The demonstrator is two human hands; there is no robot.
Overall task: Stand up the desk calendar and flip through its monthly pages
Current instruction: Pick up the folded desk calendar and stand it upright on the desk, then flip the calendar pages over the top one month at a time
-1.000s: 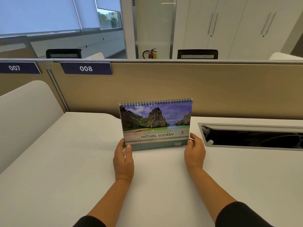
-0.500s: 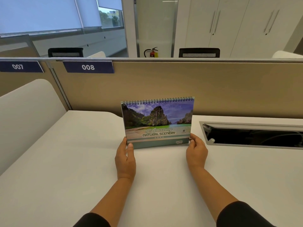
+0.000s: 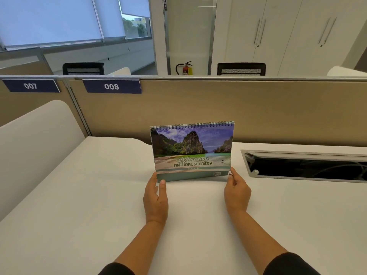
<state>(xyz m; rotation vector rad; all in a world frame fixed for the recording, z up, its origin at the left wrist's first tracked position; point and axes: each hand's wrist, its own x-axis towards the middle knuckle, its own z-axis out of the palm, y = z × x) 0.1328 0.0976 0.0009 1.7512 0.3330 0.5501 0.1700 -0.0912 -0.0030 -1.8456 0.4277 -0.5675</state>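
One white desk (image 3: 79,205) is seen, closed at its far edge by one beige partition (image 3: 218,110); two dark blue number labels are fixed along the partition's top, one reading 007 (image 3: 30,85) and one reading 008 (image 3: 111,86); one open cable tray (image 3: 305,165) is sunk into the desk at the right. One desk calendar (image 3: 192,150) is stood upright near the desk's middle, its spiral binding at the top and its scenery cover turned to the near side; it is set between the two hands, at their fingertips. The calendar's lower left corner is pinched by the left hand (image 3: 155,199), thumb laid on the front; the lower right corner is touched by the right hand (image 3: 237,192), fingers loosely curled, though a firm grasp there cannot be told.
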